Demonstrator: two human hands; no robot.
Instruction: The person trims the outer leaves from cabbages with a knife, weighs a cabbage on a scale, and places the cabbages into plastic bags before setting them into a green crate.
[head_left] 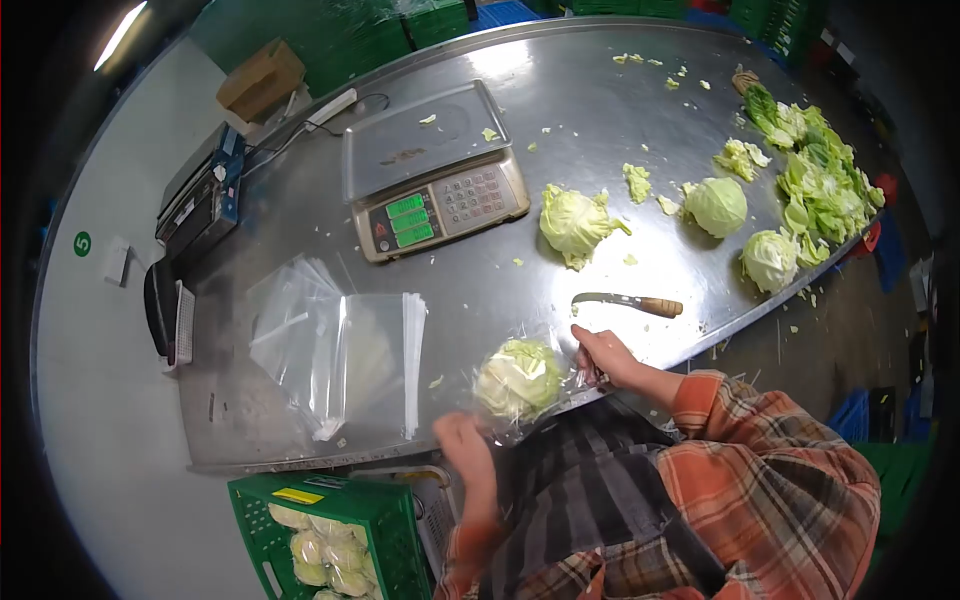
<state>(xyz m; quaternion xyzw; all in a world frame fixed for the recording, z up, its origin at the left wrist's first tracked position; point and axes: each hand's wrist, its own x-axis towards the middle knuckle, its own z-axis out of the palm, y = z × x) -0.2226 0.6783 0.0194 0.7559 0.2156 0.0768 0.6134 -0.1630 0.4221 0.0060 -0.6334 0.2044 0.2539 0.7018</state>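
Observation:
A cabbage [522,378] sits inside a clear plastic bag [493,362] at the table's near edge, between my two hands. My right hand [606,358] is closed on the bag's gathered edge to the right of the cabbage, thumb side up. At the lower left of the cabbage, my left hand [466,446] is closed at the bag's other side; motion slightly blurs its fingers. Beyond my right hand lies a knife [645,304] with a wooden handle and a curved blade. To the left is a stack of clear plastic bags [370,350], flat on the table.
A scale [440,205] with green displays stands at the table's back. Unbagged cabbages [575,222] and a pile of loose leaves [822,185] lie to the right. Below the near edge, a green crate [380,520] holds several bagged cabbages [335,550]. A dark box [205,195] stands at the left.

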